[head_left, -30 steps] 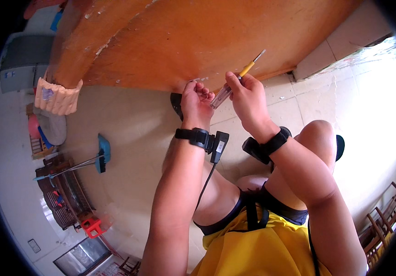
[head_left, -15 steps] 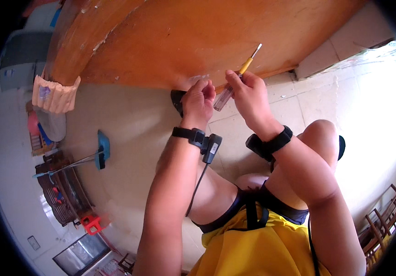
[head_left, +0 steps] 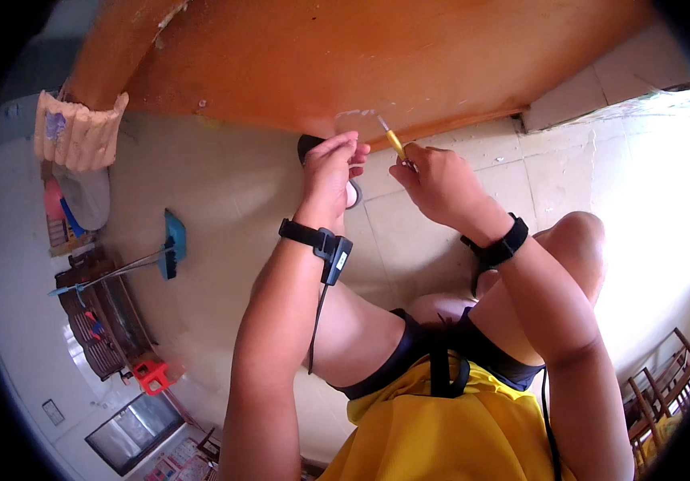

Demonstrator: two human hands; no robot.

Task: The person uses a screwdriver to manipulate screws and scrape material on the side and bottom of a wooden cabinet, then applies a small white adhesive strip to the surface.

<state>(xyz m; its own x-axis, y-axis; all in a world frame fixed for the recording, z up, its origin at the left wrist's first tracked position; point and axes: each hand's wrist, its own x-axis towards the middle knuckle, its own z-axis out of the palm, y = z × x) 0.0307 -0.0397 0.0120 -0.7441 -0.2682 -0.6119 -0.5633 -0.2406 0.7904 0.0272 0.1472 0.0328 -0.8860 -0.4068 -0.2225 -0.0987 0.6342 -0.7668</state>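
Note:
My right hand [head_left: 445, 184] is closed around a screwdriver [head_left: 395, 144] with a yellow sleeve on its shaft; the grip is mostly hidden in my fist. Its metal tip points up and left, at scuffed pale marks low on an orange-brown wooden panel [head_left: 409, 64]. Whether the tip touches the wood I cannot tell. To the left, my left hand [head_left: 329, 172] is raised by the panel's lower edge, fingers curled and thumb close to the index finger. Anything pinched there is too small to make out. Each wrist wears a black strap.
A ridged pinkish foam pad [head_left: 80, 132] wraps the panel's left corner. Pale floor tiles [head_left: 409, 220] lie below, with my dark shoe [head_left: 306, 148] behind my left hand. A blue dustpan [head_left: 171, 244], a red stool [head_left: 151, 375] and wooden chairs [head_left: 665, 389] stand farther off.
My right hand has turned the screwdriver from pointing up and right to up and left, bringing its tip to the scuffed panel. My left hand has shifted slightly left.

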